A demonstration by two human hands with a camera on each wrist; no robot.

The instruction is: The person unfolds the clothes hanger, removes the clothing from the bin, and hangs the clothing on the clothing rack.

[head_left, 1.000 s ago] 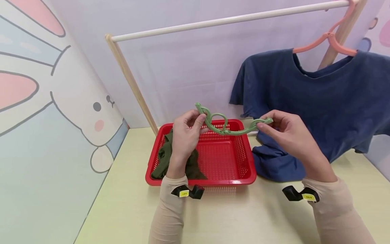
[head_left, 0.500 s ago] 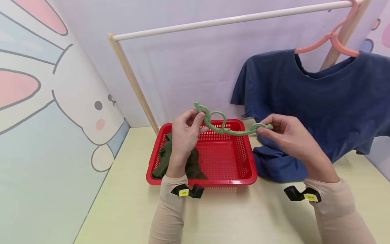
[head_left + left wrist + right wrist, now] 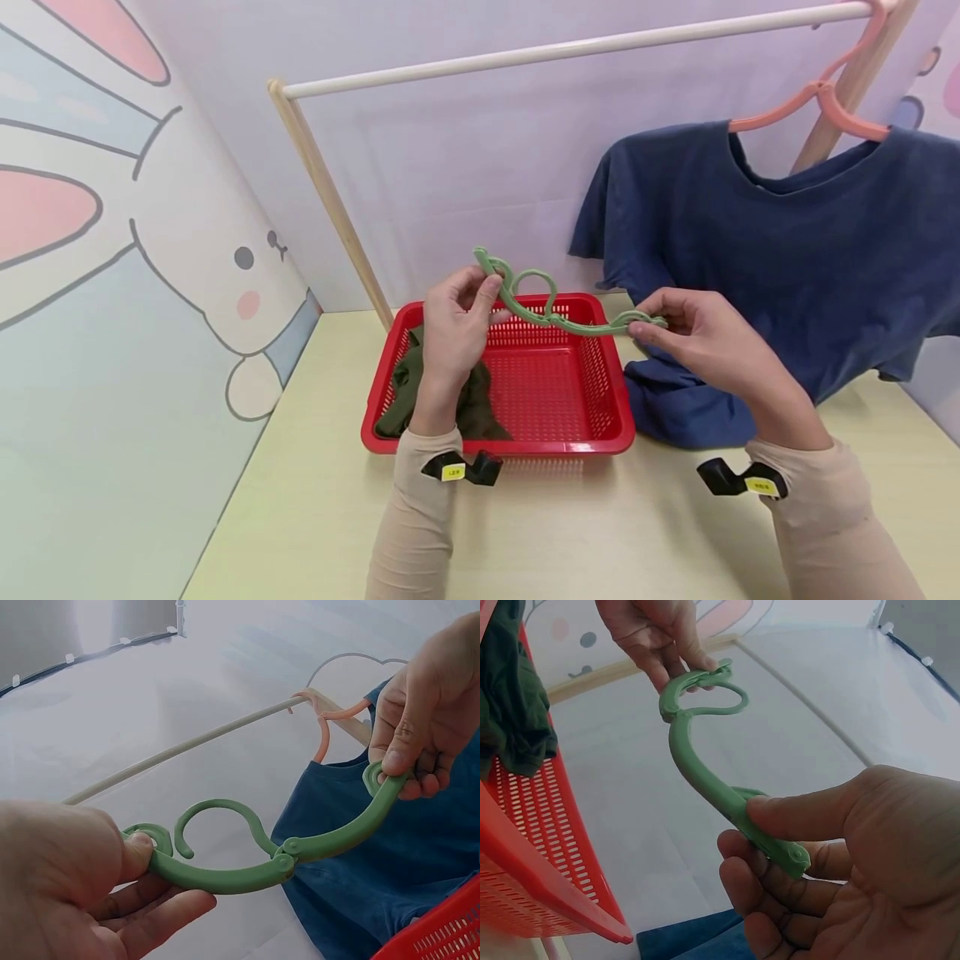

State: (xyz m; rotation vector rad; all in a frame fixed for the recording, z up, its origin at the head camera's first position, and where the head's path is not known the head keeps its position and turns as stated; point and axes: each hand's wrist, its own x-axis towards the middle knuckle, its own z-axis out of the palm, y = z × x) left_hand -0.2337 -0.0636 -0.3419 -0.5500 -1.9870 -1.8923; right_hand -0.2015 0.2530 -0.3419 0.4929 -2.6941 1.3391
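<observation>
A green folding clothes hanger (image 3: 577,327) is held up above the red basket, one arm in each hand. My left hand (image 3: 456,329) pinches its left arm between thumb and fingers. The right arm's end is gripped by my right hand (image 3: 701,337), thumb on top. In the left wrist view the hanger (image 3: 225,879) shows its hook curling up beside the centre hinge, both arms spread out and bowed downward. The right wrist view has the hanger's tip (image 3: 787,859) poking out past my right thumb.
Below stands the red plastic basket (image 3: 626,433) with a dark green garment (image 3: 480,408) in its left side. A navy T-shirt (image 3: 795,242) hangs at right on an orange hanger (image 3: 776,110) from the white rail (image 3: 525,57). Its lower part bunches on the table (image 3: 570,533).
The right end of the hanger has dipped slightly, with my right hand shifting a little down and left. The left hand keeps its grip nearly still.
</observation>
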